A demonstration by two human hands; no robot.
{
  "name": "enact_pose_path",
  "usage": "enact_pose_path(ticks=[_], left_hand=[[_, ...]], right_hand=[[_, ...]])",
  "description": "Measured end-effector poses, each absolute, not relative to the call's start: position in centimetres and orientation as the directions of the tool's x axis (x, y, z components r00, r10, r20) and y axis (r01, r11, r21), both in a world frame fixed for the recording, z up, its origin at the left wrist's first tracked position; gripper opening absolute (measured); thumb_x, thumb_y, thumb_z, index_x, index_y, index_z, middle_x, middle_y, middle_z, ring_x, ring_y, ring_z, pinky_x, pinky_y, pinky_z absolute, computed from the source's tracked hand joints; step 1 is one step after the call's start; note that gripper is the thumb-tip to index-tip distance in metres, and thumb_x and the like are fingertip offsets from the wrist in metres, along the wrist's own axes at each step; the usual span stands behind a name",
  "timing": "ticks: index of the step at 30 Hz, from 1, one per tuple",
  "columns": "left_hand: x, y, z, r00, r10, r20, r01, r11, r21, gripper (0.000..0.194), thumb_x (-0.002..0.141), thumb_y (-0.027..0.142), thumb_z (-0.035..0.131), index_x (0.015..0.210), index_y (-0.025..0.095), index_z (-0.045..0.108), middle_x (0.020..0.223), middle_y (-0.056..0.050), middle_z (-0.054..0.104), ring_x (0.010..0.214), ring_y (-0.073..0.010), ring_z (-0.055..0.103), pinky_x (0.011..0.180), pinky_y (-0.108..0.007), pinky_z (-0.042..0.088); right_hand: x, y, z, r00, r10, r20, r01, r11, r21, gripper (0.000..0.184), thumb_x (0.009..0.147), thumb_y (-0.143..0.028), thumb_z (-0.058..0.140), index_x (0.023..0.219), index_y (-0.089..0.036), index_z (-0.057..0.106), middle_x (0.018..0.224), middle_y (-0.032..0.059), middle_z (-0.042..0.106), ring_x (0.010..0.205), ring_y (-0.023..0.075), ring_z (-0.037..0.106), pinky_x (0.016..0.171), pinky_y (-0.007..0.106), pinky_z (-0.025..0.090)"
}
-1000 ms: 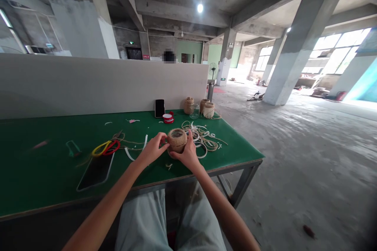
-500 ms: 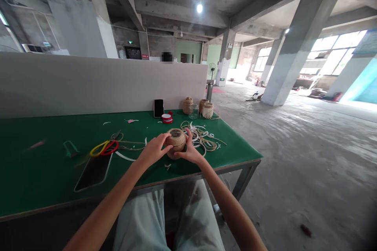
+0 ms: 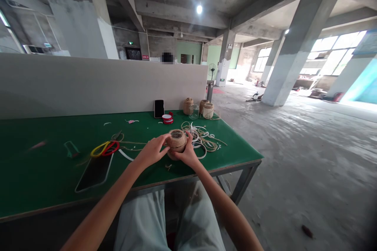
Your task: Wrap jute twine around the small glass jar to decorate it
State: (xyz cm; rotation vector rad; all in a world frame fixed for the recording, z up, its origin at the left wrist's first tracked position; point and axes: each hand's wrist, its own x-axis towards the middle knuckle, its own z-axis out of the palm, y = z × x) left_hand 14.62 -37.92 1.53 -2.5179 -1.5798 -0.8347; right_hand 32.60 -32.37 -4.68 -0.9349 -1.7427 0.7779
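Note:
A jar wrapped in brown twine (image 3: 178,136) stands near the table's front edge, its round mouth facing up. My left hand (image 3: 155,150) grips its left side with thumb and fingers. On the opposite side my right hand (image 3: 189,152) is closed around it, thumb across the front. Just behind and to the right lies a tangle of twine and white strips (image 3: 203,137). Left of my hands, scissors with one yellow and one red handle (image 3: 105,149) rest on the top end of a dark phone (image 3: 94,172).
The green table (image 3: 235,149) ends at a right corner above concrete floor. Along its back stand a propped phone (image 3: 159,108), red tape rolls (image 3: 167,118), a clear glass jar (image 3: 193,112) and several twine-wrapped jars (image 3: 188,106). A white partition (image 3: 103,86) rises behind.
My right hand has shifted slightly round the wrapped jar, its thumb moving a little left. Both hands still hold the jar in about the same place.

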Motion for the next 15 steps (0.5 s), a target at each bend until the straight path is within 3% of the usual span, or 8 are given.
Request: enact_pose_path(ticks=[7, 15], left_hand=[[14.1, -38.3, 2.2, 0.311, 0.856, 0.412, 0.885, -0.42, 0.203, 0.041, 0.09, 0.037, 0.044, 0.128, 0.022, 0.04, 0.082, -0.003, 0.057, 0.074, -0.0205, 0.057, 0.068, -0.031, 0.042], [14.0, -38.1, 2.2, 0.274, 0.88, 0.388, 0.865, -0.402, 0.3, 0.053, 0.088, 0.046, 0.044, 0.136, 0.026, 0.035, 0.079, -0.003, 0.057, 0.07, -0.0198, 0.058, 0.062, -0.027, 0.041]], right_hand=[[33.4, -31.7, -4.4, -0.318, 0.84, 0.44, 0.227, 0.518, -0.825, 0.098, 0.057, -0.024, 0.075, 0.138, -0.024, 0.019, 0.125, 0.0097, 0.051, 0.122, 0.0312, 0.046, 0.106, 0.052, 0.024], [34.4, -30.5, -4.1, -0.49, 0.75, 0.445, -0.017, 0.502, -0.865, 0.101, 0.057, -0.023, 0.075, 0.139, -0.021, 0.016, 0.125, 0.0107, 0.052, 0.118, 0.0253, 0.052, 0.102, 0.043, 0.037]])
